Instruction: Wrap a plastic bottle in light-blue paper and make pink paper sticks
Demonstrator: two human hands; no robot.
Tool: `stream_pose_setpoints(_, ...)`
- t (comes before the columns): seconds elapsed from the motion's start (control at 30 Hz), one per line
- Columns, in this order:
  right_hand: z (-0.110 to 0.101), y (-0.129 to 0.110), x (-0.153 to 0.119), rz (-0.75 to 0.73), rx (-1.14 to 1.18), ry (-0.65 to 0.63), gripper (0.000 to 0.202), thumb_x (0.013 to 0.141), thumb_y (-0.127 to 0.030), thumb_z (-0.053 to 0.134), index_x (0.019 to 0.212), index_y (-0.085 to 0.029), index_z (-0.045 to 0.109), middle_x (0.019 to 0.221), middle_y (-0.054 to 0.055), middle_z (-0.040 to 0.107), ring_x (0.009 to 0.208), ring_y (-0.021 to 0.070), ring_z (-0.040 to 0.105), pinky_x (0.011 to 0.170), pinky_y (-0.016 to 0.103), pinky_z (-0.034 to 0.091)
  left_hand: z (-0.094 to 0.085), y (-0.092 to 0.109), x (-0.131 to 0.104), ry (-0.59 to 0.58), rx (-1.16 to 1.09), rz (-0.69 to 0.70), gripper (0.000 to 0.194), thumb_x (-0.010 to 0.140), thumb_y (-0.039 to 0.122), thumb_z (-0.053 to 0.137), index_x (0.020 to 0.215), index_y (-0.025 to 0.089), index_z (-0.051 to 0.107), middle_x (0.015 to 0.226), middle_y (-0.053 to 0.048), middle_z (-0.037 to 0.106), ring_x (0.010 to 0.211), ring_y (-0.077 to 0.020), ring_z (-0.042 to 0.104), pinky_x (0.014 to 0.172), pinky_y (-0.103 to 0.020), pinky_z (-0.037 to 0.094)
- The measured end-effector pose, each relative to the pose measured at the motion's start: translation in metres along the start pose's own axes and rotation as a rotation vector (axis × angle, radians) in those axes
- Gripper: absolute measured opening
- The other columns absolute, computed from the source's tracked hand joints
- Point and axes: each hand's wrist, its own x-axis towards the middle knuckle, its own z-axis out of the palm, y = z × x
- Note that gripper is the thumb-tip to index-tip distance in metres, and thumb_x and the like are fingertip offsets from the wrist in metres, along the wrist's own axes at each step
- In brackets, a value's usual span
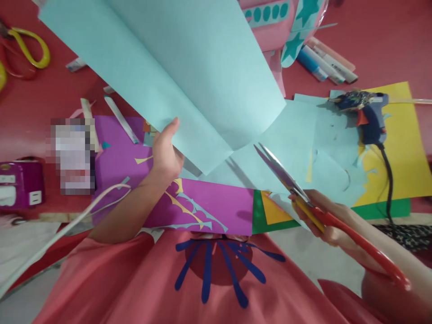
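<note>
A large light-blue sheet of paper [162, 81] is raised above the table with a fold or bend running along it. My left hand [167, 150] grips its lower left edge, thumb on top and the other fingers hidden beneath. In my right hand [324, 216] is a pair of scissors [286, 177] with one yellow and one red handle. Their blades are slightly parted and point up and left, just short of the sheet's lower corner. Under both hands lie a purple sheet [216, 202] and more light-blue paper [280, 166].
A glue gun [371, 117] rests on light-blue and yellow paper [405, 157] at right, its cord hanging down. Several markers [327, 63] lie near a pink decorated object [270, 31]. At left are yellow-handled scissors [33, 47], a blurred phone [74, 157] and a purple socket box [22, 184].
</note>
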Motion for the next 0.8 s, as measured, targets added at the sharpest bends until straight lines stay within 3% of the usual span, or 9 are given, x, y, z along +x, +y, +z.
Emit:
stream_pose_setpoints(0.1, -0.004, -0.015, 0.012, -0.001, 0.012, -0.11, 0.074, 0.077, -0.084, 0.032, 0.112, -0.021, 0.05, 0.065, -0.002, 0.049, 0.054, 0.0131, 0.04, 0.047, 0.025, 0.036, 0.0, 0.0, 0.002, -0.004, -0.04, 0.0, 0.012, 0.084, 0.008, 0.056, 0.075, 0.016, 0.058, 0.078, -0.002, 0.066, 0.107, -0.0182, 0.064, 0.104, -0.033, 0.046)
stream_pose_setpoints(0.27, -0.001, -0.025, 0.027, 0.0, 0.089, -0.163, 0.067, 0.079, -0.082, 0.034, 0.099, -0.02, 0.049, 0.065, -0.001, 0.048, 0.053, 0.011, 0.038, 0.043, 0.024, 0.03, 0.0, 0.002, 0.003, 0.014, -0.102, -0.002, 0.008, 0.082, 0.009, 0.061, 0.077, 0.015, 0.061, 0.078, 0.0, 0.067, 0.093, -0.016, 0.064, 0.103, -0.031, 0.046)
stream_pose_setpoints(0.5, 0.005, -0.033, 0.043, -0.05, 0.296, -0.196, 0.056, 0.082, -0.075, 0.045, 0.098, -0.022, 0.054, 0.061, -0.001, 0.049, 0.049, 0.0104, 0.04, 0.04, 0.024, 0.031, 0.002, 0.003, -0.001, -0.027, -0.089, -0.038, 0.011, 0.084, 0.01, 0.058, 0.075, 0.016, 0.06, 0.08, -0.003, 0.067, 0.12, -0.0236, 0.057, 0.109, -0.035, 0.041)
stream_pose_setpoints(0.7, 0.008, -0.029, 0.046, -0.042, 0.389, -0.234, 0.057, 0.08, -0.078, 0.043, 0.089, -0.023, 0.055, 0.056, -0.002, 0.044, 0.046, 0.0105, 0.036, 0.04, 0.025, 0.031, 0.004, 0.004, -0.003, -0.031, -0.069, -0.043, 0.01, 0.084, 0.01, 0.056, 0.077, 0.016, 0.059, 0.079, -0.004, 0.067, 0.128, -0.0233, 0.051, 0.112, -0.038, 0.038)
stream_pose_setpoints(0.8, 0.013, -0.047, 0.038, -0.001, 0.384, -0.148, 0.055, 0.077, -0.078, 0.048, 0.087, -0.024, 0.058, 0.056, -0.001, 0.041, 0.047, 0.0122, 0.035, 0.04, 0.027, 0.028, 0.005, 0.004, -0.004, -0.037, -0.088, -0.063, 0.006, 0.083, 0.01, 0.058, 0.081, 0.015, 0.06, 0.079, -0.004, 0.066, 0.128, -0.0231, 0.052, 0.113, -0.041, 0.039)
